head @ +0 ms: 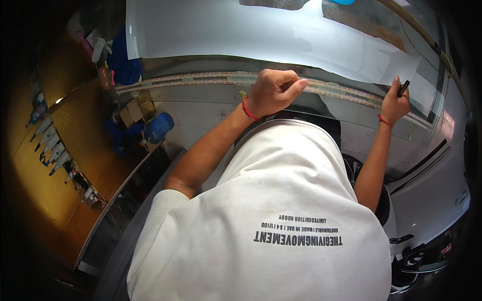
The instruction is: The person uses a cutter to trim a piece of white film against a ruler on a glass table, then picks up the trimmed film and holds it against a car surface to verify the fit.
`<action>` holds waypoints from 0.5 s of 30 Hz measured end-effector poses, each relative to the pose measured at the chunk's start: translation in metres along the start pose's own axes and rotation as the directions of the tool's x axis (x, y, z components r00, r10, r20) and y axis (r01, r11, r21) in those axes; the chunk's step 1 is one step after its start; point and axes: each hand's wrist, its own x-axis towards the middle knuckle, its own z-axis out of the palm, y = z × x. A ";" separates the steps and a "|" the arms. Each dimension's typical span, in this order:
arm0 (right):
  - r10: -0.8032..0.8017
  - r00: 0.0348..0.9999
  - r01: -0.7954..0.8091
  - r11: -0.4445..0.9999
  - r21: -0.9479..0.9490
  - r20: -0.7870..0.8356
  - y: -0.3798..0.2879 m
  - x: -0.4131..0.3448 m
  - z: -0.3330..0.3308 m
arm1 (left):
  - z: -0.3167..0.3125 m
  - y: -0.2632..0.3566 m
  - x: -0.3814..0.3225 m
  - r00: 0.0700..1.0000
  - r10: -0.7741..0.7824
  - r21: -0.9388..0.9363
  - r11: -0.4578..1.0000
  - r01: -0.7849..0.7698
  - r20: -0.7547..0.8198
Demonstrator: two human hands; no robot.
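Note:
A large sheet of glossy translucent film point(226, 34) lies across the glass-topped table point(169, 64), its near edge curving above measuring tapes point(339, 89) fixed along the table's front. My left hand point(276, 90) is curled over the tapes near the middle, just below the film's edge; whether its fingers pinch anything is hidden. At the right, my right hand point(395, 101) is closed on a slim black tool point(403, 88), perhaps a knife or pen, its thumb beside the film's near right corner. Each wrist wears a red string.
Dark blue cloth point(122, 60) lies at the table's left end. A blue water jug point(159, 128) and a cardboard box point(131, 113) are below left. Several bottles point(52, 139) line a shelf at far left. A silver car point(433, 188) stands close on the right.

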 end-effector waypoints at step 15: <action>0.024 0.971 -0.036 0.998 -0.045 -0.238 0.024 -0.007 0.030 | 0.223 -0.058 -0.004 -0.032 0.103 -0.093 0.675 -0.732 0.994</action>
